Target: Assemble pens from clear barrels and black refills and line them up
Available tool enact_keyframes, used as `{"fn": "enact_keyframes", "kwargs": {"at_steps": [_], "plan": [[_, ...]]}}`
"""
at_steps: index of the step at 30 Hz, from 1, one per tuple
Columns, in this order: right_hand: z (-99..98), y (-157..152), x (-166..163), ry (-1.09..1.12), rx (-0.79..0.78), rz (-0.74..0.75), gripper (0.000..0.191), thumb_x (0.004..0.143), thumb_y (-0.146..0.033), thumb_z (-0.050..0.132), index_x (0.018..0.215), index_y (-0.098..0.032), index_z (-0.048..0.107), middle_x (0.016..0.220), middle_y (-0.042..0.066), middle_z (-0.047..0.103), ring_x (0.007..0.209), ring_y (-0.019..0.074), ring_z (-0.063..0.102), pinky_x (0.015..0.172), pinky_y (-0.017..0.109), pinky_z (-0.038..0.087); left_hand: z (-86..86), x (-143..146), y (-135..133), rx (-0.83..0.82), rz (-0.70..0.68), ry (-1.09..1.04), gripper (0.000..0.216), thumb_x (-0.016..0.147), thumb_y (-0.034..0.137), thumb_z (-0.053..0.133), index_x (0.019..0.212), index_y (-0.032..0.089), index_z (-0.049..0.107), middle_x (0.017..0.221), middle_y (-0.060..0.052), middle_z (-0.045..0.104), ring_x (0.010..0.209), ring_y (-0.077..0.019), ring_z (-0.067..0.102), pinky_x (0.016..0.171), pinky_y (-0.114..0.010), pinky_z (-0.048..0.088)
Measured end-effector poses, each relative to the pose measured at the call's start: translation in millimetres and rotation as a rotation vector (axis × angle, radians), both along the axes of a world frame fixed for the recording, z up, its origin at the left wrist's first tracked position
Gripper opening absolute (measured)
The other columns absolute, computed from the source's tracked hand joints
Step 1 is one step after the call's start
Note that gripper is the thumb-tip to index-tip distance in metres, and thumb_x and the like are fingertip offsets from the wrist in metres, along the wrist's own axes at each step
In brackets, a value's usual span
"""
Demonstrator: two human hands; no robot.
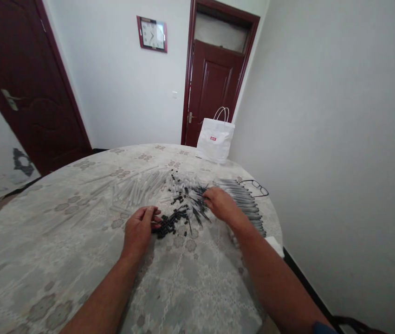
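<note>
My left hand (141, 227) rests at the left edge of a pile of small black cylindrical pen parts (169, 223). Its fingers are curled and pressed together; what they hold, if anything, is too small to make out. My right hand (220, 203) reaches over thin dark-tipped pen refills (197, 208), with thumb and fingertips closed together among them. Whether a refill is between those fingertips cannot be told. Between and beyond the hands lie small clear and white pieces (186, 178) with black bits. Clear pen barrels (145, 185) spread to the left.
A row of grey-looking pens (242, 199) lies right of my right hand, with eyeglasses (260, 188) beyond it. A white bag (216, 140) stands at the far edge of the round table with a patterned cloth (190, 287). A white item (275, 246) lies at the right edge.
</note>
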State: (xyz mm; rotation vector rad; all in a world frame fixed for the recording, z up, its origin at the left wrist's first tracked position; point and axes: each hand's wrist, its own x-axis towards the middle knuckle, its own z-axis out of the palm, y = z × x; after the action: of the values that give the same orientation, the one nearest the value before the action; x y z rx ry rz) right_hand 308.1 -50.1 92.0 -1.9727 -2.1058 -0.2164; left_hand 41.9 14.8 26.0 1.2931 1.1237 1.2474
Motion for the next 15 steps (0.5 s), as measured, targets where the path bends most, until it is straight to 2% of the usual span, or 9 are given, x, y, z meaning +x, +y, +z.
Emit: {"fn": "enact_keyframes", "kwargs": {"at_steps": [2,7,10,15], "plan": [[3.5,-5,33,-0.053,0.044,-0.149,0.025,0.093,-0.021,0.055,0.113,-0.019,0.07,0.106,0.011,0.067,0.101,0.0206,0.059,0.091,0.029,0.042,0.4,0,0,0.011,0.001,0.013,0.04,0.083,0.053,0.06,0.092,0.015,0.069,0.088,-0.008,0.073,0.066,-0.0188,0.067,0.058,-0.031,0.058],[-1.6,-12,103,-0.167,-0.015,-0.376,0.028,0.095,-0.02,0.051,0.112,-0.018,0.073,0.11,0.015,0.066,0.11,0.0235,0.057,0.098,0.032,0.039,1.9,1,-1,0.011,0.012,0.03,0.039,0.082,0.052,0.06,0.091,0.015,0.069,0.086,-0.009,0.073,0.063,-0.0187,0.065,0.056,-0.03,0.056],[-8.6,-11,121,-0.177,-0.03,-0.438,0.029,0.095,-0.02,0.05,0.113,-0.017,0.073,0.113,0.016,0.066,0.114,0.0245,0.055,0.1,0.033,0.038,0.9,3,-1,0.017,0.028,0.024,0.039,0.081,0.051,0.06,0.091,0.015,0.069,0.086,-0.009,0.073,0.063,-0.0188,0.065,0.055,-0.03,0.056],[-19.1,-3,126,-0.172,-0.032,-0.467,0.032,0.095,-0.018,0.048,0.115,-0.016,0.072,0.114,0.018,0.066,0.114,0.0254,0.056,0.098,0.033,0.039,-0.1,1,1,0.017,0.034,0.04,0.037,0.082,0.049,0.06,0.092,0.015,0.069,0.086,-0.008,0.074,0.063,-0.0181,0.065,0.055,-0.029,0.055]]}}
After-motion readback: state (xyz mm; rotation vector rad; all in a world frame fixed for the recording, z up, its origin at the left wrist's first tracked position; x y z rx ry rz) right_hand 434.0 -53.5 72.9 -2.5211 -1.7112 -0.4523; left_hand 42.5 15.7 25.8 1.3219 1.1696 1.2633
